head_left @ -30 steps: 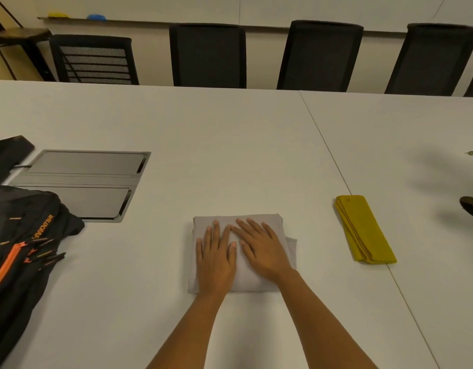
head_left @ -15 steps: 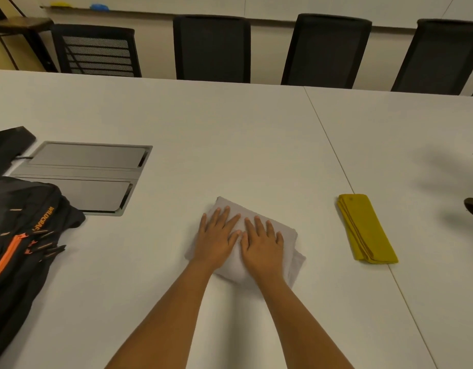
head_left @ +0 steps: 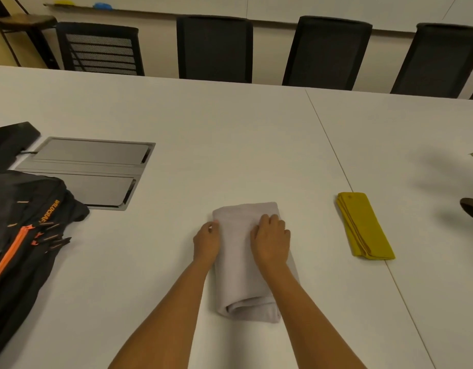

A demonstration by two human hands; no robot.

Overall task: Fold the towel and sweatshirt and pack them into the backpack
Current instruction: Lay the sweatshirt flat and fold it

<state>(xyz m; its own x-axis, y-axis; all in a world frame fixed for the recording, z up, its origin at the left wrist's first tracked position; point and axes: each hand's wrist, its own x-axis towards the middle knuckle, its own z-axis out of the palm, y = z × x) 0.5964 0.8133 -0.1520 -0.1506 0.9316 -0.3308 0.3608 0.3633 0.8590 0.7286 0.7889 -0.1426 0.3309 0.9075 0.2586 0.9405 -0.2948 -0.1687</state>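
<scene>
Far to the left of the fingers, a black backpack (head_left: 22, 235) with an orange zip lies slumped on the table (head_left: 230, 134). Between it and the hands, a grey metal panel (head_left: 88, 171) sits flush in the tabletop. The left hand (head_left: 206, 242) curls its fingers against the left edge of the grey sweatshirt (head_left: 240, 283), which lies folded into a thick bundle directly under both hands. The right hand (head_left: 271, 242) rests on top, fingers bent and bunched into the cloth near its right side. Well apart to the right of the fingers, the yellow towel (head_left: 364, 227) lies folded in a narrow strip.

The bundle's near end shows loose, rounded layers. Lifted only by the far half, where the fingers hold, it would probably sag open and need refolding.

Both sets of fingertips are tucked out of sight, so how much cloth they hold is unclear. The backpack is cut off at the frame edge, and I cannot tell whether its main opening is unzipped. A dark object (head_left: 472, 212) at the far right is cut off too.
</scene>
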